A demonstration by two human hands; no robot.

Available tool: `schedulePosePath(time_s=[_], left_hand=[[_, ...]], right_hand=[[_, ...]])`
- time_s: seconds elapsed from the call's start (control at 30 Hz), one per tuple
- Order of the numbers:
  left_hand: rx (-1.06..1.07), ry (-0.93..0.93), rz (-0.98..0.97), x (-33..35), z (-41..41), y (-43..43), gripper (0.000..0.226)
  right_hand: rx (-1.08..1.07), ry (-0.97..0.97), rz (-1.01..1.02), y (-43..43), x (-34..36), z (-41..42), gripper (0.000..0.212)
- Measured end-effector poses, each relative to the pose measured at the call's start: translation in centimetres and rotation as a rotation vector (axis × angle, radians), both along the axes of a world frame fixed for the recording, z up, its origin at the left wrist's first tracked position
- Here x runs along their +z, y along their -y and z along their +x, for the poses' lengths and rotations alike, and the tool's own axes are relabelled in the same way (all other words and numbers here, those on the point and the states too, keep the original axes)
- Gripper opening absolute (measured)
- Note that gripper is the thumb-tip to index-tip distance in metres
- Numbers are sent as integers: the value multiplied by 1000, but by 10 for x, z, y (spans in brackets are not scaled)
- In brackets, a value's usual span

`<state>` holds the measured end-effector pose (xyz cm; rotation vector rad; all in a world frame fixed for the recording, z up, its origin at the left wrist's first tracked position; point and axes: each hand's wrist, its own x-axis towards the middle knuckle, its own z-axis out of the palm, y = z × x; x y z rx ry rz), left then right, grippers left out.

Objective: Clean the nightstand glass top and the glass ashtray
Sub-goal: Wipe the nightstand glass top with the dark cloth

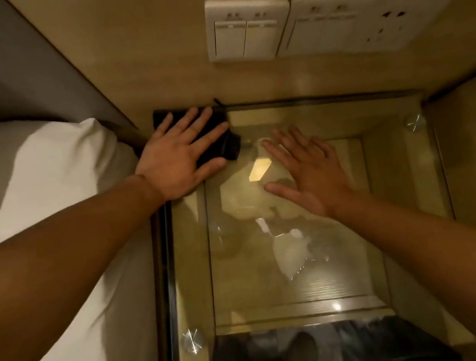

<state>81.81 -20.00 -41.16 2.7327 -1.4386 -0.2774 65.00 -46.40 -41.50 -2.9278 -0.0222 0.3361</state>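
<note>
Glass, head view: nightstand glass top [405, 182] fills the middle of the picture, wedged between bed [40, 183] and wooden wall, with glare and reflections all over it.
Left hand: left hand [176, 156] lies flat, fingers straight and apart. It presses a dark cloth [229, 145] into the far left corner of the glass, right against the wall.
Right hand: right hand [305, 174] is spread wide, fingers straight, holding nothing, low over the middle of the glass. Whether it touches, I cannot tell.
Ashtray: glass ashtray is nowhere to be made out on the top; it may be off the nightstand or lost in the glare.
Step, by my reading: wiping the glass, beginning at the back corner.
Risk one: a bare palm on the pane would leave fresh prints.
Risk two: the cloth is bunched at its near edge, so a flat palm could slide off it and streak.
Risk three: leaning hard on glass carried by metal studs [192, 341] could shift it.
Containers: none on the top. A wooden recess sits under the glass, its contents hidden by reflections.
</note>
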Motion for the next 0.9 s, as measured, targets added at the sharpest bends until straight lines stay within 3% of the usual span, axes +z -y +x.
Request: schedulePosePath(time_s=[0.47,0.9], left_hand=[[133,-151,32,22,-88,-25,68],[159,-140,30,23,-189,-66,64]], right_hand=[[13,9,10,3,-4,2,81],[-43,16,82,-7,14,-9,75]])
